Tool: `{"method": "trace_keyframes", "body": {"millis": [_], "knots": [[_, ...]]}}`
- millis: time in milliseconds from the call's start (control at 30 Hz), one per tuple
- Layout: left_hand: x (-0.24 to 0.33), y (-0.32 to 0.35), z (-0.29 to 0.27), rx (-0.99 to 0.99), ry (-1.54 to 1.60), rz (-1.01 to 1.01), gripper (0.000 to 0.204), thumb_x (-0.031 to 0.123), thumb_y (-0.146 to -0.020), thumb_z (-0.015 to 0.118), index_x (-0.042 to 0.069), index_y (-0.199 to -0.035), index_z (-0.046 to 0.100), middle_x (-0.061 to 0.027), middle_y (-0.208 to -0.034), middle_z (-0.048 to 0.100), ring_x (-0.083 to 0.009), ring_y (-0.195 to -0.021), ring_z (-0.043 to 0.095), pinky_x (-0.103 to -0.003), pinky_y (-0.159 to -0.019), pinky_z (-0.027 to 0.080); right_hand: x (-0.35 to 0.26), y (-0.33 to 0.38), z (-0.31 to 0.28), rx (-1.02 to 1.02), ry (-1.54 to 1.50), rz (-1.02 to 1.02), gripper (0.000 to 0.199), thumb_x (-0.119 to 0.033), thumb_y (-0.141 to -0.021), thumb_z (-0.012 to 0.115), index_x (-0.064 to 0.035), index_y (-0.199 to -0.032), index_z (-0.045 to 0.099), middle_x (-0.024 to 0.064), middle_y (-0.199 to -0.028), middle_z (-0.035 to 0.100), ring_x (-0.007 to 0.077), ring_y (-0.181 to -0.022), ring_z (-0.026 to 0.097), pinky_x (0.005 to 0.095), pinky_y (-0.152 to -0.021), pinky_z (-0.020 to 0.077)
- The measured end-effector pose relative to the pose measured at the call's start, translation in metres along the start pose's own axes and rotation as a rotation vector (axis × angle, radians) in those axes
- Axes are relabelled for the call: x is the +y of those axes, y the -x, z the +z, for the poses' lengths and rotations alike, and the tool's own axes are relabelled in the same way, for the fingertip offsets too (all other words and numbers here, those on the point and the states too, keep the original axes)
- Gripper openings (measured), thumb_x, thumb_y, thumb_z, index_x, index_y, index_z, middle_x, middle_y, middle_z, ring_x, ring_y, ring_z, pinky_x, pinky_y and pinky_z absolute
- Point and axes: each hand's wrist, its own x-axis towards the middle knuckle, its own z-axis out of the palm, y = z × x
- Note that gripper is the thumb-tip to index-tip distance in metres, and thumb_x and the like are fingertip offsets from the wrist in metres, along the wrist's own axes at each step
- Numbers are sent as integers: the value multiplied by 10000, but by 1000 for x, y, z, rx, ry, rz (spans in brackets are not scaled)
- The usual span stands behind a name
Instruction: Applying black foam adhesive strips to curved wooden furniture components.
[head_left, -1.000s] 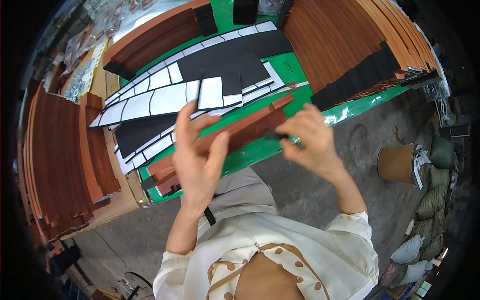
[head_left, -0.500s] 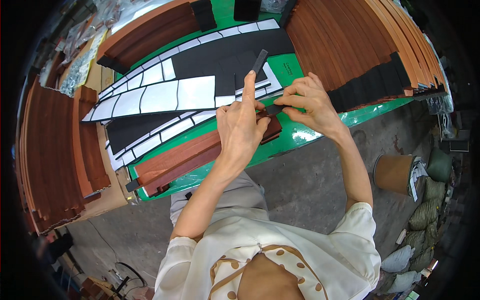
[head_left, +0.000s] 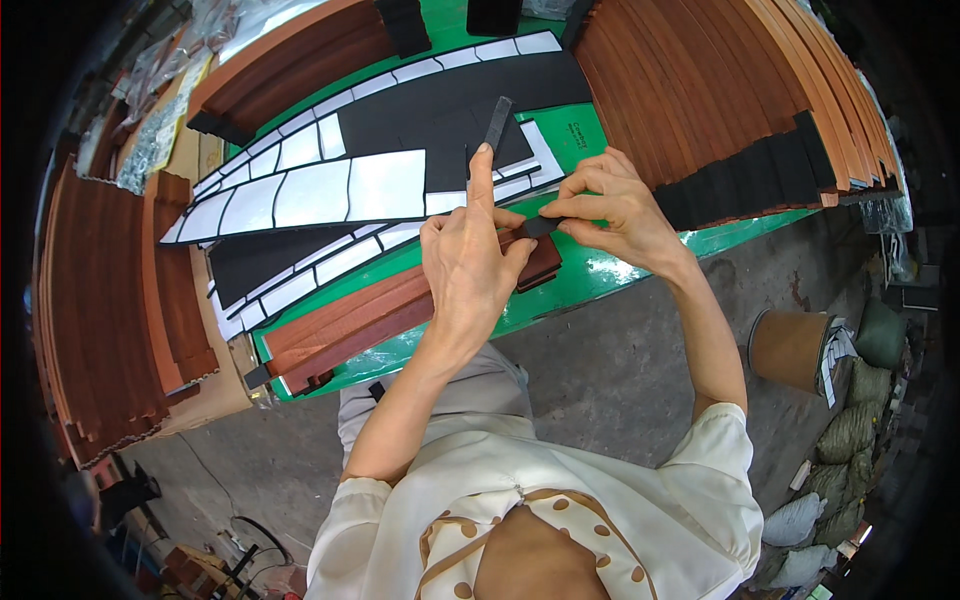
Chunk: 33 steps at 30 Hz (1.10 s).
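Note:
A reddish-brown wooden strip [head_left: 345,318] lies along the near edge of the green table, beside another like it. My left hand [head_left: 462,265] grips its right end between thumb and curled fingers. The left index finger stretches up, and a short dark-grey strip [head_left: 497,124] stands out from its tip. My right hand [head_left: 612,212] pinches a small black foam-like piece [head_left: 543,226] at that same end of the wood. The piece touches the wood's end, though the fingers partly hide the contact. Another black piece [head_left: 258,376] sits at the wood's left end.
Black sheets with white backing panels [head_left: 330,190] overlap beyond the wood on the green table [head_left: 590,265]. Black-ended wooden strips are stacked at the right [head_left: 690,90], far left [head_left: 100,300] and back [head_left: 300,65]. A brown bin [head_left: 790,348] stands on the floor at right.
Both hands have shifted slightly left. The strip at my left fingertip has moved left and stands more upright. The black piece in my right fingers has turned a little against the wood's end.

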Motion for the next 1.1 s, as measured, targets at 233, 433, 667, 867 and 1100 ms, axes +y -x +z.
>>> {"method": "trace_keyframes", "body": {"millis": [233,433,667,867,1100], "knots": [[0,1,0,-5,10,-4,996,40,-631,794,61,-1453,233,-5,-762,663,-166,-690,613,-342,-761,356,2,-1,1,-11,-30,10,200,-102,-690,732,-142,-885,724,-28,-850,593,176,-921,525,370,-926,357],[0,0,-1,-23,23,-27,995,42,-635,791,58,-1454,227,-2,-759,659,-154,-689,609,-348,-766,353,2,-1,1,-12,-34,7,194,-104,-690,732,-136,-881,723,-24,-851,596,174,-919,525,364,-913,361],[1,0,-1,-27,11,-5,967,38,-647,774,51,-1449,234,-2,-761,651,-156,-698,605,-355,-778,351,3,0,0,-1,-29,-2,194,-107,-689,733,-136,-881,721,-29,-854,597,172,-910,527,345,-888,370],[-3,2,1,18,-26,78,954,35,-651,768,61,-1448,244,3,-773,652,-161,-716,606,-360,-783,348,1,-2,-1,-8,-31,-5,194,-103,-688,730,-133,-880,720,-30,-850,598,168,-907,529,345,-882,372],[-1,2,0,-1,-40,70,943,35,-649,769,61,-1441,259,0,-794,659,-167,-722,611,-367,-806,348,2,-1,1,5,-41,-21,220,-83,-664,728,-95,-883,712,-13,-852,593,197,-884,514,349,-842,390]]}}
